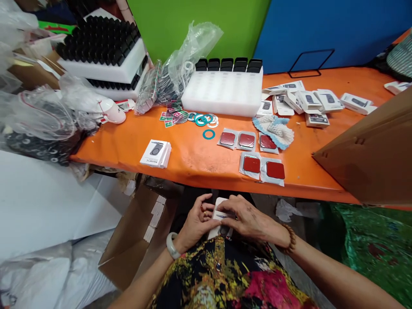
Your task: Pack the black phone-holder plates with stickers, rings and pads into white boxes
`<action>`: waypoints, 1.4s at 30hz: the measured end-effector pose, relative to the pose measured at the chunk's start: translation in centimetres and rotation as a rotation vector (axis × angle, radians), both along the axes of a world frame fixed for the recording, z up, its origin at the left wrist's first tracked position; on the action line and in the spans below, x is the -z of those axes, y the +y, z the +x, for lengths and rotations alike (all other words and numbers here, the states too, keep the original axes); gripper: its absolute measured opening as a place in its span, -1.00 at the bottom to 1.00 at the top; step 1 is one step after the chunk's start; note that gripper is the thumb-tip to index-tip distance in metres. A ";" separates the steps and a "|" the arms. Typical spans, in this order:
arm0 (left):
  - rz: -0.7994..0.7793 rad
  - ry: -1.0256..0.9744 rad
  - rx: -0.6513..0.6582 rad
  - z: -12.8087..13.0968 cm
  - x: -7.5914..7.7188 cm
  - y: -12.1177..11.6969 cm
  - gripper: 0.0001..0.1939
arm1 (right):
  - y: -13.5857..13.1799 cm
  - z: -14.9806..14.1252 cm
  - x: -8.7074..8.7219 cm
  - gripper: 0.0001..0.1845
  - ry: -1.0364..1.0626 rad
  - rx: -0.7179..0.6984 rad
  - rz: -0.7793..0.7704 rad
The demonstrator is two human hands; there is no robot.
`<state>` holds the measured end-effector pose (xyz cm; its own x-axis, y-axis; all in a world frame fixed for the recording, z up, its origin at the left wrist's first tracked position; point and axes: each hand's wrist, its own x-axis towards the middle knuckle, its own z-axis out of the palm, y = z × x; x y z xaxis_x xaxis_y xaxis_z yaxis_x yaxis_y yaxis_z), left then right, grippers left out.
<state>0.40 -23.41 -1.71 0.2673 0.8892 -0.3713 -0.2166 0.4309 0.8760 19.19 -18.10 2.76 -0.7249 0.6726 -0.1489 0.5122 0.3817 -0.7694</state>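
Note:
Low over my lap, a small white printed box is held between both hands. My left hand grips its left side, the thumb across the front. My right hand has its fingers on the upper right part of the box, hiding much of the top end. Ahead on the orange table, a stack of white boxes printed with a dark ring device lies near the front edge. Right of it are several dark red square pads on grey wrappers, and a teal ring.
A white foam tray with black pieces stands at the back, beside plastic bags. More white boxes lie heaped at right, near a crocheted cloth. A large carton covers the right corner. An open carton holding white boxes sits below left.

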 end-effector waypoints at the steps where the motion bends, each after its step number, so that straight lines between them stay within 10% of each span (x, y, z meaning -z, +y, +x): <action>1: 0.017 0.043 -0.014 -0.1 -0.3 -0.2 -0.34 | -0.1 -0.1 0.1 -0.92 -0.003 0.017 -0.007; 6: 0.073 0.103 -0.004 -0.7 -1.2 -0.5 -0.43 | -1.9 -0.7 0.4 -0.74 0.077 0.261 0.017; 14: 0.017 0.093 0.057 -1.1 -1.6 -0.1 -0.49 | -1.9 -1.1 -1.5 -0.79 0.041 0.162 0.076; 20: -0.084 0.018 0.046 -2.1 -1.7 -0.1 -0.62 | -2.6 -1.4 1.0 -0.58 0.236 0.384 0.117; 30: -0.074 0.158 -0.032 -1.3 -0.5 -1.3 -0.62 | -4.0 -1.2 4.5 -0.64 0.504 0.625 -0.559; 42: 0.106 0.308 -0.327 0.4 -1.2 1.1 -0.84 | -3.4 -2.3 4.5 -0.80 0.556 0.672 -0.285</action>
<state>0.80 -22.28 -0.51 -0.1419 0.9460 -0.2916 -0.0485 0.2876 0.9565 16.89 -21.49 -1.72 -0.2112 0.9700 -0.1204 0.0853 -0.1044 -0.9909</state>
